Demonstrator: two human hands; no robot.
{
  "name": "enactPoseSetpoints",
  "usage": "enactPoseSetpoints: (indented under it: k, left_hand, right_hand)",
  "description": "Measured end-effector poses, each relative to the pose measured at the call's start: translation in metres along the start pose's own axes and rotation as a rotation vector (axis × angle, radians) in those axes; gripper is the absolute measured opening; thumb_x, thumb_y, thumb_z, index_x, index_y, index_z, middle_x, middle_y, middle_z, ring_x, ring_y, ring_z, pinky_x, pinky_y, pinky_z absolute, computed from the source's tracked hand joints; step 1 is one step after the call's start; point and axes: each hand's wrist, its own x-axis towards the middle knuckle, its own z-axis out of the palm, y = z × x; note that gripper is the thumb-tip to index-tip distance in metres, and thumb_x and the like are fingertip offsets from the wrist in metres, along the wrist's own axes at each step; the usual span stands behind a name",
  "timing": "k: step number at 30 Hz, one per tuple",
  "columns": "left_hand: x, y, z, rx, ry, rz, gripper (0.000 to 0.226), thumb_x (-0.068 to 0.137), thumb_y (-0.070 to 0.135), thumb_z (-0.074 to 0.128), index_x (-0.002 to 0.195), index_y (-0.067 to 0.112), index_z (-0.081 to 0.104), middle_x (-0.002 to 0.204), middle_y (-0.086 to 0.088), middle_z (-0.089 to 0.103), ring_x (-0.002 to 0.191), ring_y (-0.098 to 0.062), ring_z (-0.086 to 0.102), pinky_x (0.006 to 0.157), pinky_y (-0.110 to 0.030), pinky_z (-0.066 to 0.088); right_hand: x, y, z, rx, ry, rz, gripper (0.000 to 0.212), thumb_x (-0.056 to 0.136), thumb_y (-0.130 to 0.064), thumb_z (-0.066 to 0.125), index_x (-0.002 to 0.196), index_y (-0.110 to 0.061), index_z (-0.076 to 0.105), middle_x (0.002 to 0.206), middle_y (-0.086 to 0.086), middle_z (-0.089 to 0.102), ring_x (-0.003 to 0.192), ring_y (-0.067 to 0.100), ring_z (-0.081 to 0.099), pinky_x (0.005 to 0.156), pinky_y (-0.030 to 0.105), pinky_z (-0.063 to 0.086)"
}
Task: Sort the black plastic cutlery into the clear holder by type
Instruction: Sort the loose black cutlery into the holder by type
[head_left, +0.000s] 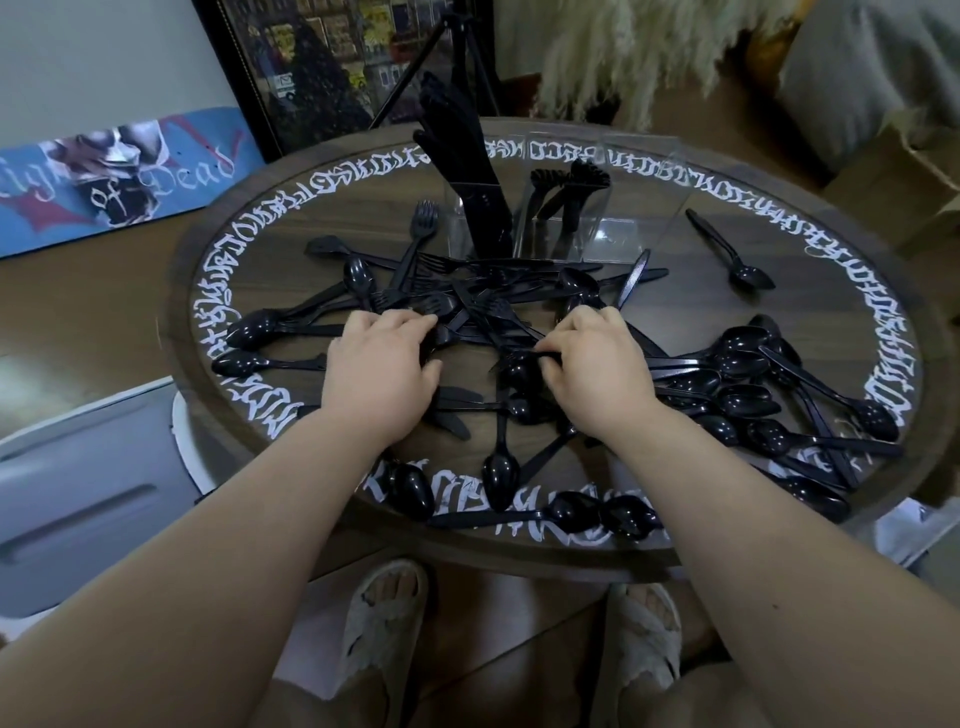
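Black plastic cutlery (467, 306), glossy and thin, lies scattered over a round dark wooden table (810, 218) ringed with white gothic lettering. Far left on the floor lies a blue skateboard deck (119, 176). At the table's left edge two spoons (254, 343) lie nearly level, bowls to the left and handles running right into the heap. Just right of them the left hand (382, 364) rests palm down on the pile, fingers curled over the fork handles and pressing them; whether it actually grips one I cannot tell. Behind it a fork (415, 244) stands out of the tangle with its long axis running away from the person, tines far. The middle heap is a crisscross of forks, knives and spoons pointing every way. At the back stands the clear holder (639, 208): its left compartment holds knives (462, 156) upright and leaning left, the next compartment a few forks (566, 192) with tines up, and the rightmost shows nothing dark inside. The right hand (592, 364) sits on the heap with thumb and fingers pinching a slim black handle (530, 355) that lies roughly level. Right of it a cluster of spoons (748, 384) fans out, bowls mostly near the centre and handles running right and toward the person. One lone spoon (727, 249) lies apart at the far right, diagonal, bowl nearer.
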Motion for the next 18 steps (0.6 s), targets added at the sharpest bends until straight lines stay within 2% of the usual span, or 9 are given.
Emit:
enactPoseSetpoints:
  k: [4, 7, 9, 12, 14, 18]
  left_hand:
    - [0.003, 0.002, 0.002, -0.012, -0.008, -0.007, 0.045, 0.092, 0.037, 0.054, 0.137, 0.031, 0.048, 0.136, 0.005, 0.051, 0.124, -0.024, 0.039, 0.098, -0.04, 0.038]
    - [0.003, 0.004, 0.002, -0.008, -0.014, 0.026, 0.039, 0.093, 0.034, 0.053, 0.131, 0.033, 0.054, 0.128, 0.005, 0.058, 0.121, -0.022, 0.045, 0.094, -0.039, 0.038]
    - [0.002, 0.003, 0.002, -0.01, -0.009, 0.042, 0.036, 0.093, 0.034, 0.052, 0.129, 0.034, 0.056, 0.126, 0.005, 0.059, 0.12, -0.021, 0.046, 0.094, -0.039, 0.039]
    - [0.002, 0.002, 0.001, -0.022, 0.016, 0.046, 0.034, 0.094, 0.035, 0.053, 0.126, 0.036, 0.059, 0.124, 0.007, 0.061, 0.119, -0.02, 0.047, 0.095, -0.038, 0.038]
    - [0.002, 0.003, 0.0, -0.027, 0.033, 0.054, 0.033, 0.093, 0.035, 0.053, 0.126, 0.036, 0.059, 0.123, 0.007, 0.061, 0.118, -0.02, 0.047, 0.095, -0.038, 0.036]
    - [0.002, 0.006, -0.003, -0.08, 0.062, 0.11, 0.032, 0.09, 0.034, 0.057, 0.122, 0.032, 0.062, 0.117, 0.006, 0.064, 0.113, -0.02, 0.052, 0.095, -0.04, 0.04]
  right_hand:
    - [0.001, -0.001, -0.002, -0.033, 0.081, -0.018, 0.027, 0.097, -0.028, 0.05, 0.113, -0.021, 0.07, 0.105, 0.001, 0.059, 0.104, 0.025, 0.041, 0.079, 0.026, 0.035]
    - [0.002, -0.003, -0.002, -0.033, 0.13, -0.02, 0.025, 0.096, -0.028, 0.051, 0.103, -0.015, 0.071, 0.095, 0.006, 0.062, 0.098, 0.028, 0.045, 0.079, 0.036, 0.044]
    - [0.003, -0.006, -0.001, 0.006, 0.168, -0.014, 0.024, 0.096, -0.026, 0.051, 0.098, -0.008, 0.067, 0.091, 0.008, 0.059, 0.092, 0.028, 0.049, 0.075, 0.035, 0.043]
    - [0.003, -0.014, -0.004, 0.167, 0.196, -0.032, 0.02, 0.096, -0.022, 0.051, 0.101, -0.006, 0.063, 0.089, 0.003, 0.049, 0.082, 0.026, 0.053, 0.069, 0.033, 0.043]
    - [0.003, -0.019, -0.005, 0.219, 0.136, -0.075, 0.021, 0.096, -0.025, 0.052, 0.105, -0.008, 0.061, 0.093, 0.002, 0.048, 0.084, 0.027, 0.055, 0.071, 0.035, 0.045]
    - [0.004, -0.024, 0.0, 0.11, -0.026, -0.098, 0.028, 0.09, -0.04, 0.059, 0.105, -0.018, 0.06, 0.102, -0.004, 0.048, 0.086, 0.023, 0.056, 0.073, 0.034, 0.047]
